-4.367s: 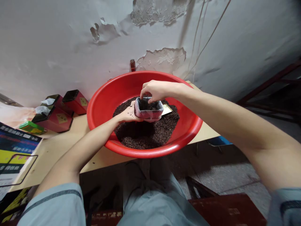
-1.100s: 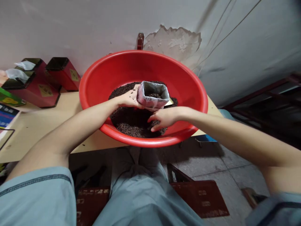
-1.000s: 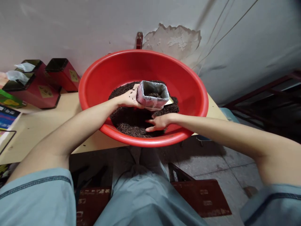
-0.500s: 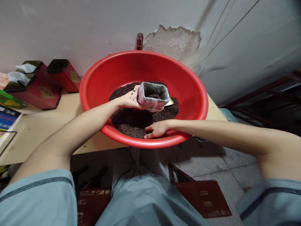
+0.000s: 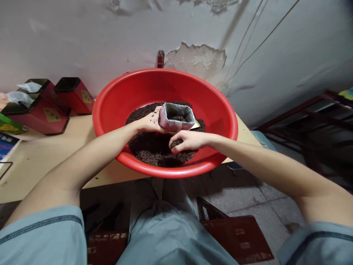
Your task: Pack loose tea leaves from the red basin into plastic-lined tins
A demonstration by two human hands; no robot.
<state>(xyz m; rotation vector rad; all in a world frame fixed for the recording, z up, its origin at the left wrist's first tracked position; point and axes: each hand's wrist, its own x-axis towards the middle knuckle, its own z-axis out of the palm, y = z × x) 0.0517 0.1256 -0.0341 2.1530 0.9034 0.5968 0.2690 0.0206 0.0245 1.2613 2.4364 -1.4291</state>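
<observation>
My left hand (image 5: 152,120) grips a small pinkish box (image 5: 175,126) by its left side, holding it up over a wide red basin (image 5: 220,99). The box is lined with clear plastic, its open top tilted toward me, and dark tea leaves (image 5: 178,118) lie inside. Just below the box, my right hand (image 5: 190,140) curls around a clump of loose tea leaves (image 5: 175,144). A pile of dark tea leaves (image 5: 150,156) covers the basin's bottom. Bits of leaf cling to my left hand. Behind the box a pale yellow edge (image 5: 196,124) shows, partly hidden.
Red tins (image 5: 45,114) with gold labels stand at the left of the pale table (image 5: 55,147), two with plastic liners sticking out. A green package (image 5: 11,124) lies beside them. A peeling wall (image 5: 138,33) rises behind the basin. Dark red wooden furniture (image 5: 303,114) stands at right.
My right hand has risen from the pile toward the box and now holds a clump of tea leaves. My left hand still holds the box. The view has tilted up slightly.
</observation>
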